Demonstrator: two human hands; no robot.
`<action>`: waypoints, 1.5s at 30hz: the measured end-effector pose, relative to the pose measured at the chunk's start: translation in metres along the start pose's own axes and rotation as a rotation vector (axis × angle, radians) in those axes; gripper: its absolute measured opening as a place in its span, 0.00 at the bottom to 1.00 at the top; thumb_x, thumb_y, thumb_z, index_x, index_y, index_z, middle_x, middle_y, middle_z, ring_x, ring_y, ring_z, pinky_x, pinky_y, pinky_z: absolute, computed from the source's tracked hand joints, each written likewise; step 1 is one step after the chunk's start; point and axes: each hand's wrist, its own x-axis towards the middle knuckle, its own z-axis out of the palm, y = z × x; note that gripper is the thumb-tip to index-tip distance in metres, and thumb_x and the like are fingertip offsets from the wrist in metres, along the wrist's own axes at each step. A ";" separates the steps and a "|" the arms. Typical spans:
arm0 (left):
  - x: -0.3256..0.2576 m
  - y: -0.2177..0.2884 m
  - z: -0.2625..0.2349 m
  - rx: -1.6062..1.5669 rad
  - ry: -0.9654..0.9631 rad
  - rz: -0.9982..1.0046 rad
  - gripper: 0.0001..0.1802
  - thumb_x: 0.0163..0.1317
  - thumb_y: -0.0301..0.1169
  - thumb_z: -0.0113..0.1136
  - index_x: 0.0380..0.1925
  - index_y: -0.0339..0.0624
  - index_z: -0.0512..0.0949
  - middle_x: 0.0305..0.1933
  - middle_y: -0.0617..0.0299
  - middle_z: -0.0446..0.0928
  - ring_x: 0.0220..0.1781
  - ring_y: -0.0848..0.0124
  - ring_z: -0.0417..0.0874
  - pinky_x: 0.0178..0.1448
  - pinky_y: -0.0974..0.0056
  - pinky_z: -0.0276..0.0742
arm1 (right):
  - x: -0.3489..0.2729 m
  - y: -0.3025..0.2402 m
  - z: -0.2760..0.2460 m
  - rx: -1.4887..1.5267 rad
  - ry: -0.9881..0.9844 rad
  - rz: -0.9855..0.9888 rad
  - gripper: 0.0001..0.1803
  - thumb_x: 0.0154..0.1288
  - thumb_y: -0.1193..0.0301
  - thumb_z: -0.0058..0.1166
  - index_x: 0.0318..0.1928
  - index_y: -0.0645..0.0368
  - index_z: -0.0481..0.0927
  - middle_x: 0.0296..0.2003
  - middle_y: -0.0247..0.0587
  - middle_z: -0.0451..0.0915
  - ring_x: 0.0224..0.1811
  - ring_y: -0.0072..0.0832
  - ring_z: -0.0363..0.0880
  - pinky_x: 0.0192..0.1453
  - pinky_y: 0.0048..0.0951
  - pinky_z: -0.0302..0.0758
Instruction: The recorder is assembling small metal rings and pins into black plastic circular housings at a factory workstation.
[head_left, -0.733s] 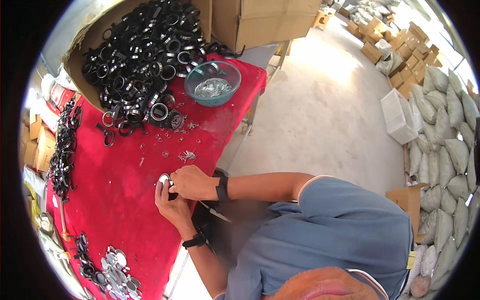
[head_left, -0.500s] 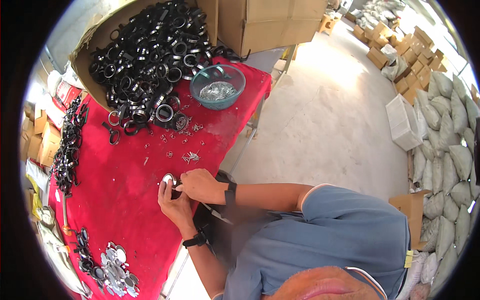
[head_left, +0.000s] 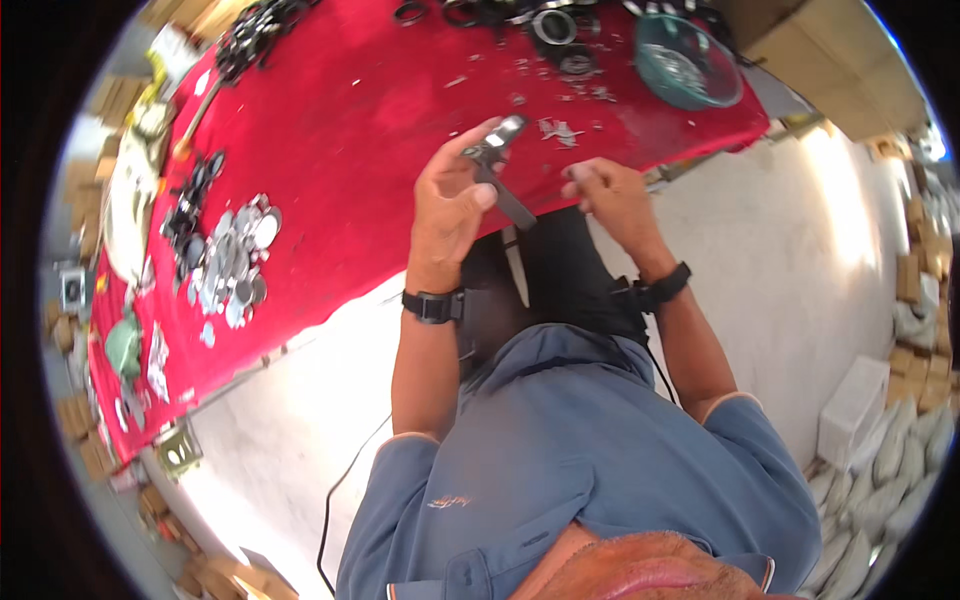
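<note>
Over the near edge of the red-covered table (head_left: 350,170), my left hand (head_left: 445,215) holds a part with a shiny round ring head and a black handle (head_left: 516,206). The ring head lies by the fingertips, and the handle slants down past the thumb. My right hand (head_left: 618,208) is apart from it, to the right, with fingers curled together; anything small in them is hidden. Beyond the hands lies a small heap of metal pins (head_left: 560,132). Small metal clips (head_left: 600,94) are scattered behind the pins.
A clear bowl (head_left: 712,98) of small metal pieces stands at the back right beside a cardboard box (head_left: 825,60). Silvery discs (head_left: 235,255) and black ring parts (head_left: 185,210) are heaped at left. More black parts (head_left: 250,40) lie along the far edge.
The view has turned and shifted. My hands were together at the ring part; now they are apart, with the part raised in my left hand.
</note>
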 end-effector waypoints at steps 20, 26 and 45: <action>-0.024 0.020 0.004 -0.110 -0.020 0.001 0.49 0.49 0.34 0.89 0.71 0.34 0.77 0.80 0.41 0.72 0.79 0.50 0.78 0.85 0.47 0.71 | -0.004 0.006 0.029 0.134 -0.081 0.061 0.18 0.84 0.60 0.59 0.52 0.65 0.88 0.37 0.37 0.91 0.32 0.17 0.80 0.38 0.25 0.77; -0.018 -0.034 -0.031 1.260 0.316 0.191 0.38 0.49 0.33 0.89 0.63 0.40 0.86 0.72 0.47 0.81 0.73 0.53 0.83 0.76 0.51 0.80 | 0.019 -0.001 0.048 -0.226 -0.013 -0.146 0.35 0.70 0.45 0.72 0.57 0.69 0.85 0.44 0.56 0.89 0.49 0.45 0.90 0.57 0.42 0.84; -0.016 -0.064 -0.062 1.470 0.191 0.462 0.31 0.58 0.31 0.81 0.63 0.41 0.86 0.66 0.50 0.85 0.70 0.49 0.83 0.75 0.47 0.78 | 0.040 0.012 0.108 -0.650 0.025 -0.572 0.19 0.73 0.58 0.61 0.41 0.65 0.85 0.37 0.52 0.86 0.43 0.51 0.88 0.45 0.53 0.85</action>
